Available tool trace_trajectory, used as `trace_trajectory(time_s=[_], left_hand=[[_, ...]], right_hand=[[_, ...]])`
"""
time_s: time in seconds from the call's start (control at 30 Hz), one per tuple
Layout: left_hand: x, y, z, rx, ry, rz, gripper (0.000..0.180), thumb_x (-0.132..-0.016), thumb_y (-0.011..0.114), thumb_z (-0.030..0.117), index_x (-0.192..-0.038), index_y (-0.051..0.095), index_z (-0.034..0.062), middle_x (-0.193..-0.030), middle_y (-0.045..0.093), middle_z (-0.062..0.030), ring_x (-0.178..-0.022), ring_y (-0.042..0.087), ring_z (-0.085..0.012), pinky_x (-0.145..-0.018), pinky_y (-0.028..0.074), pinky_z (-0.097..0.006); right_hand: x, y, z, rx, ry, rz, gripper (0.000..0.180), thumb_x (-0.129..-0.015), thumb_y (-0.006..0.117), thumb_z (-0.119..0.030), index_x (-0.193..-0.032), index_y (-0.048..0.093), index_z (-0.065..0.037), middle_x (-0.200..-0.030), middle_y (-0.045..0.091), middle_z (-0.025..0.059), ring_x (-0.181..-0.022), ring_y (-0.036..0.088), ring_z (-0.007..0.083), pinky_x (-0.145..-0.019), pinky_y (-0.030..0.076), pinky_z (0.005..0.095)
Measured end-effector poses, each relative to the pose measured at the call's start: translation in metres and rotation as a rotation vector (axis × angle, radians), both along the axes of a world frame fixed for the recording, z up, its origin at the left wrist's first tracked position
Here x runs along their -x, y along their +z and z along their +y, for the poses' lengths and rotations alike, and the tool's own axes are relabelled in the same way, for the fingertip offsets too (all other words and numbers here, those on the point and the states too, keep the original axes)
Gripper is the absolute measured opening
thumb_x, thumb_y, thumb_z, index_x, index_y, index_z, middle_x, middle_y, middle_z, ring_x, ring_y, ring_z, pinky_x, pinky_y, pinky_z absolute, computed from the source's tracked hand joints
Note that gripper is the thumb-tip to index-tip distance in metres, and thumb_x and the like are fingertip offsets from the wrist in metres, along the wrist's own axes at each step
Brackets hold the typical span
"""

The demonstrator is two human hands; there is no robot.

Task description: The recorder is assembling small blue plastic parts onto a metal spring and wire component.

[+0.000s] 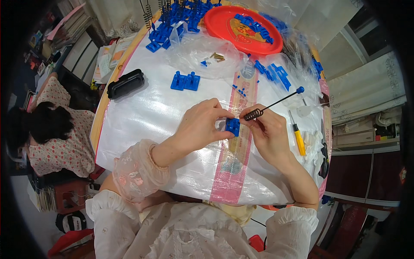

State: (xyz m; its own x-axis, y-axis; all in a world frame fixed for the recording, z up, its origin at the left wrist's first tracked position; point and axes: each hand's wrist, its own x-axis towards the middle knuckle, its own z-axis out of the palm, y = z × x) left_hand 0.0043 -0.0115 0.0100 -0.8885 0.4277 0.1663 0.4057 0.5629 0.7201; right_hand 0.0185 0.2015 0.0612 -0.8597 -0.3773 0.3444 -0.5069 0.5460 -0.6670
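Along the left edge of the worktop I can see a black case, with a broad stretch of white sheeting between it and the left hand. That hand pinches a blue block mid-worktop, well back from the front edge. The right hand grips a black spring, perhaps touching the block; fingers hide it. A yellow-handled screwdriver lies near the right edge.

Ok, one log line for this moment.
left hand: pinches blue piece | right hand: holds black coiled rod | nearby: yellow-handled tool
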Motion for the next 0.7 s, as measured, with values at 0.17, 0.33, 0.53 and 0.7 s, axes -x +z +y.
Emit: trace_trajectory(time_s=[0.17, 0.33, 0.53, 0.7], left_hand=[[-0.0005, 0.0005, 0.0003, 0.011, 0.003, 0.008, 0.043, -0.074, 0.092, 0.025, -0.112, 0.079, 0.0103, -0.098, 0.064, -0.0051, -0.097, 0.066, -0.0242, -0.084, 0.052, -0.037], [-0.0011, 0.0023, 0.0012, 0.002, 0.008, -0.012, 0.043, -0.074, 0.092, 0.026, -0.112, 0.079, 0.0111, -0.098, 0.064, -0.0052, -0.096, 0.066, -0.0242, -0.083, 0.053, -0.037], [-0.0004, 0.0008, 0.0022, -0.009, 0.014, -0.024, 0.044, -0.072, 0.093, 0.030, -0.111, 0.081, 0.0146, -0.095, 0.062, -0.0062, -0.095, 0.064, -0.0264, -0.081, 0.053, -0.040], [-0.0005, 0.0018, 0.0018, 0.020, -0.001, 0.002, 0.045, -0.074, 0.093, 0.025, -0.115, 0.080, 0.0134, -0.097, 0.064, -0.0046, -0.093, 0.066, -0.0239, -0.081, 0.053, -0.036]], right_hand=[[0.0032, -0.0015, 0.0015, 0.006, 0.035, 0.037, 0.017, -0.086, 0.070, 0.009, -0.101, 0.071, 0.001, -0.090, 0.070, 0.0150, -0.078, 0.073, 0.0317, -0.068, 0.057, 0.0386], [0.0034, 0.0008, 0.0009, -0.010, 0.024, 0.015, 0.016, -0.086, 0.071, 0.007, -0.101, 0.071, 0.001, -0.091, 0.071, 0.0149, -0.080, 0.072, 0.0336, -0.070, 0.057, 0.0386], [0.0030, 0.0016, -0.0008, 0.003, 0.021, 0.014, 0.016, -0.085, 0.071, 0.008, -0.099, 0.071, 0.001, -0.091, 0.071, 0.0150, -0.079, 0.072, 0.0333, -0.069, 0.057, 0.0392], [0.0011, -0.0045, 0.0000, 0.047, 0.006, 0.007, 0.016, -0.085, 0.071, 0.010, -0.099, 0.070, 0.002, -0.090, 0.071, 0.0155, -0.078, 0.073, 0.0323, -0.067, 0.056, 0.0388]])
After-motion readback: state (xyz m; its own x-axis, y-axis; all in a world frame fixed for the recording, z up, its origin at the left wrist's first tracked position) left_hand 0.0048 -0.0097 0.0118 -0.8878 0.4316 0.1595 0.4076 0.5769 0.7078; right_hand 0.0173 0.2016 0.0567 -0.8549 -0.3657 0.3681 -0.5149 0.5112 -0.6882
